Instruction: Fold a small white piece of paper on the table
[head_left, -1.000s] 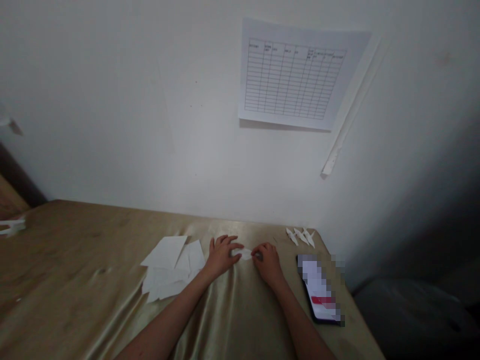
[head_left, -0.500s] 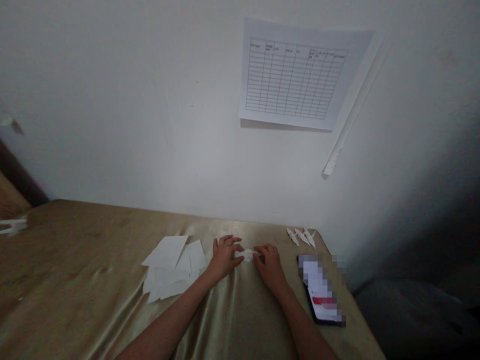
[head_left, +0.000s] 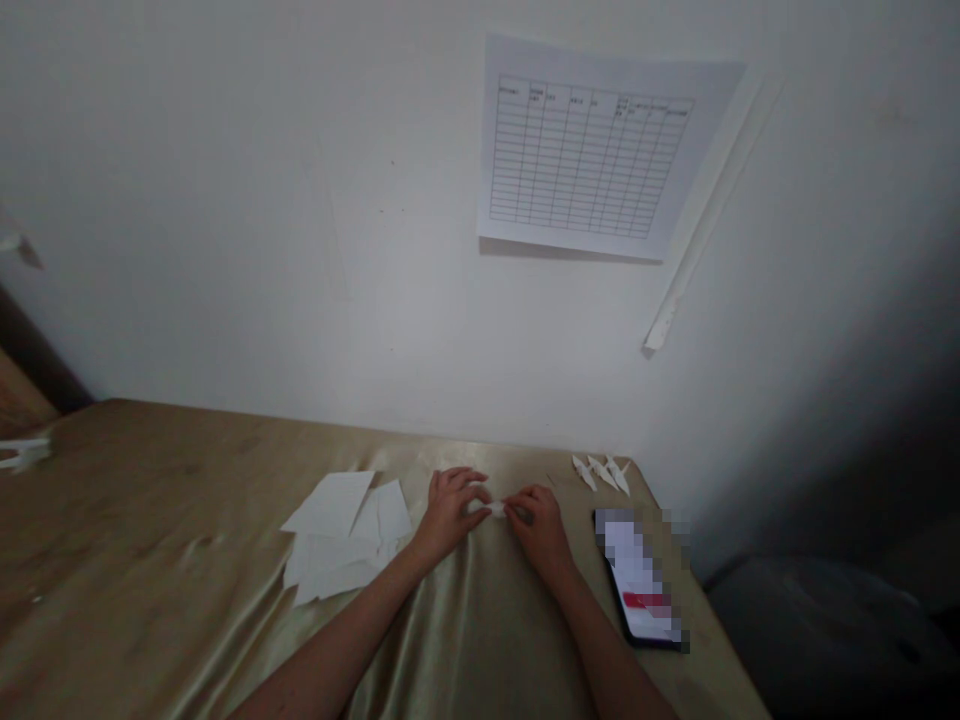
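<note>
Between my two hands is a small folded piece of white paper (head_left: 497, 509), mostly covered by the fingers. My left hand (head_left: 452, 508) pinches its left end between thumb and index finger, the other fingers stretched out above. On the right end, the fingertips of my right hand (head_left: 536, 515) are closed. To the left of my left forearm lies a loose pile of white paper sheets (head_left: 337, 565). Several small folded paper pieces with pointed ends (head_left: 600, 473) lie in a row at the table's far right corner.
A phone (head_left: 641, 580) with a lit, partly blurred screen lies right of my right forearm. Gold-brown cloth (head_left: 187, 510) with wrinkles covers the table, which meets a white wall. A printed table sheet (head_left: 592, 150) hangs there. A white plastic object (head_left: 22, 453) sits at the left edge.
My fingers have drawn slightly closer together over the folded paper, so less of it shows. The hands stay in nearly the same place. The view has shifted very slightly.
</note>
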